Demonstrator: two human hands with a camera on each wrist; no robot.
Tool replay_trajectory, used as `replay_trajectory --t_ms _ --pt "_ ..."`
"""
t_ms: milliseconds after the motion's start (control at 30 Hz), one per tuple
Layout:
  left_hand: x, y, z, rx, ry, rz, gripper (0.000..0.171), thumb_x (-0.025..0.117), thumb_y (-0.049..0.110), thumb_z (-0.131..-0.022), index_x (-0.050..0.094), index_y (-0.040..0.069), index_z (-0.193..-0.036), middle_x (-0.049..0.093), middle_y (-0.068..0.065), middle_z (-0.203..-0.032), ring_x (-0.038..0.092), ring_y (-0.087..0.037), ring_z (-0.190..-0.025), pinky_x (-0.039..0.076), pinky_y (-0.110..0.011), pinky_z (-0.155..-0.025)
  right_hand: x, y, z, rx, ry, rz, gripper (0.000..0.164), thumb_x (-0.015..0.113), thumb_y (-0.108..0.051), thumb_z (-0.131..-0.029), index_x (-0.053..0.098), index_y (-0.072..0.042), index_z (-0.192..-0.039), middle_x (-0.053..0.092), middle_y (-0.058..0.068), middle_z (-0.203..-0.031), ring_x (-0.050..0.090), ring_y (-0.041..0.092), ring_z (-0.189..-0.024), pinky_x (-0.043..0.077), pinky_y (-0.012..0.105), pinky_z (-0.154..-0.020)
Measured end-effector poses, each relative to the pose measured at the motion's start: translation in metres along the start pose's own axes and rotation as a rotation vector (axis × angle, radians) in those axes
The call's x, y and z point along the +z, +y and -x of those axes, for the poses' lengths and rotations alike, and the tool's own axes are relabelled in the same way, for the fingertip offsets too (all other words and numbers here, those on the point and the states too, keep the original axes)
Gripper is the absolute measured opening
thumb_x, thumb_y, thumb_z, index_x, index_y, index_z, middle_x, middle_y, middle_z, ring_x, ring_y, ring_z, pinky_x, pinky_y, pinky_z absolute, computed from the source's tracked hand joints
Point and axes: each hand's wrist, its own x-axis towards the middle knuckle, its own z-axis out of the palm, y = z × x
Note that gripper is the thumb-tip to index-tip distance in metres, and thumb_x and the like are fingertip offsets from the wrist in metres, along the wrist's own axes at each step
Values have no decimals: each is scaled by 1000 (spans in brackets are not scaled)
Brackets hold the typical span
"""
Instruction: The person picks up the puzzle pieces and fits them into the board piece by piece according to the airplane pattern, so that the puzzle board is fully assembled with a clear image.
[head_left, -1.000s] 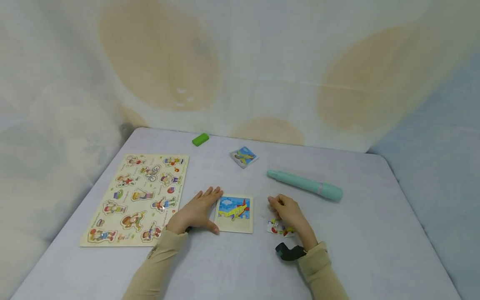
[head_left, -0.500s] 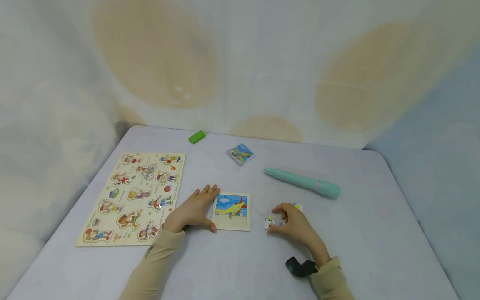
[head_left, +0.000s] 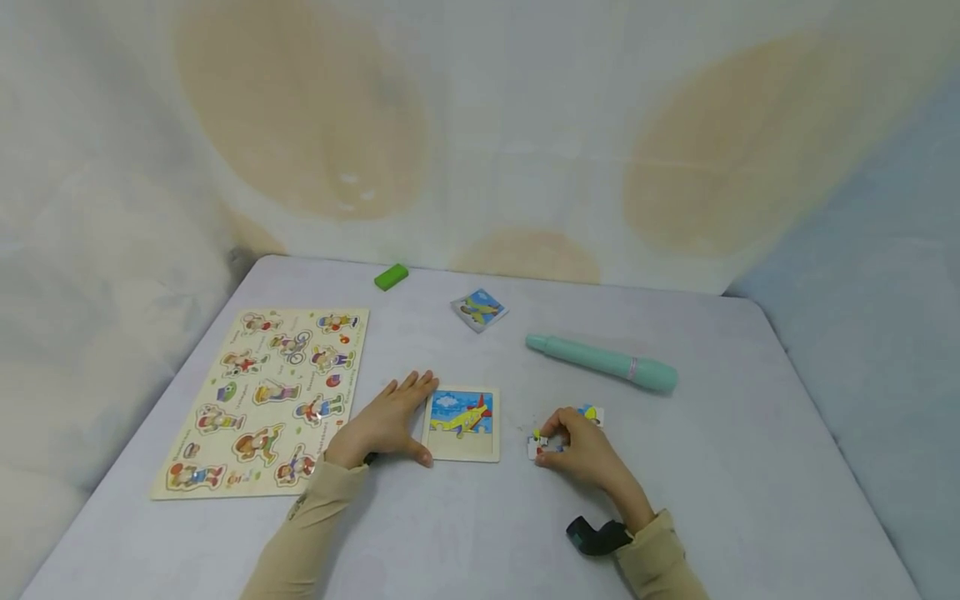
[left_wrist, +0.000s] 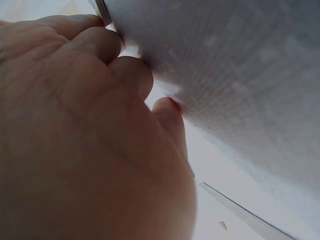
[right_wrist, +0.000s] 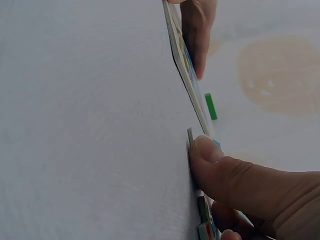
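My left hand (head_left: 390, 421) lies flat on the table, fingers straight, its thumb and index finger against the left edge of a small wooden tray puzzle (head_left: 461, 423) with a yellow plane picture. The tray's edge (right_wrist: 182, 55) shows side-on in the right wrist view, with the left hand's fingers (right_wrist: 200, 30) behind it. To the tray's right, my right hand (head_left: 558, 437) curls over a few loose puzzle pieces (head_left: 538, 447) and pinches one, the thumb (right_wrist: 215, 160) pressed on the piece's edge (right_wrist: 191, 136). Another loose piece (head_left: 592, 414) lies just beyond that hand.
A large wooden board puzzle (head_left: 262, 400) with cartoon figures lies at the left. A teal pen-shaped tool (head_left: 600, 362) lies behind the right hand. A small plane picture card (head_left: 478, 309) and a green block (head_left: 391, 277) sit near the table's far edge.
My right hand has drawn back toward me and its fingers have curled onto the loose pieces. The left hand and tray have stayed put.
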Motion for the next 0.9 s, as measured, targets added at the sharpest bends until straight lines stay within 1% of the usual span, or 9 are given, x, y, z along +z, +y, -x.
replay_trajectory --t_ms 100,200,300,367,500,633,767,900 --pt "0 0 1 -3 2 -1 119 92 36 -58 26 3 -152 18 -14 -162 10 -36 -151 8 -56 -122 1 0 0 15 -5 -64 25 81 -12 -75 61 -12 -90 58 0 -83 48 12 -76 41 20 -64" --pt "0 -1 1 -1 5 -9 119 91 37 -59 26 3 -153 19 -14 -162 10 -35 -151 8 -56 -123 0 0 -1 22 -9 -123 16 77 -10 -80 62 -9 -87 62 1 -75 52 10 -65 44 20 -56" --pt "0 0 0 7 6 -8 119 91 38 -59 26 3 -152 20 -14 -162 11 -35 -151 9 -56 -123 -1 -1 -2 20 -16 -173 11 74 -9 -82 64 -6 -85 66 2 -71 53 10 -56 47 21 -50" --pt "0 0 0 11 3 -7 119 91 38 -59 26 3 -152 20 -14 -161 11 -35 -151 9 -56 -123 -1 -3 -3 25 -19 -190 11 74 -10 -82 65 -6 -84 68 2 -71 52 9 -54 48 22 -48" --pt "0 -1 0 16 5 2 118 91 37 -59 27 2 -152 20 -15 -161 12 -36 -151 9 -56 -122 3 -9 -11 37 -16 -202 12 75 -14 -82 66 -8 -84 70 0 -73 48 8 -54 42 21 -43" --pt "1 -3 0 21 14 0 119 91 38 -58 28 2 -152 21 -15 -161 12 -35 -151 10 -56 -122 13 -22 -25 4 -10 -221 11 76 -14 -82 66 -7 -83 71 1 -75 54 9 -59 42 19 -47" --pt "2 -4 0 21 13 -2 120 91 40 -57 28 3 -152 22 -14 -161 12 -35 -151 10 -55 -123 26 -43 -37 -44 -35 -270 12 76 -12 -81 66 -5 -81 73 5 -77 61 10 -65 43 19 -54" --pt "0 -4 0 17 6 -6 120 91 41 -58 27 4 -153 21 -13 -161 11 -34 -151 9 -55 -123 40 -57 -41 -85 -78 -283 14 77 -13 -80 66 -5 -80 72 4 -75 58 6 -63 41 18 -52"
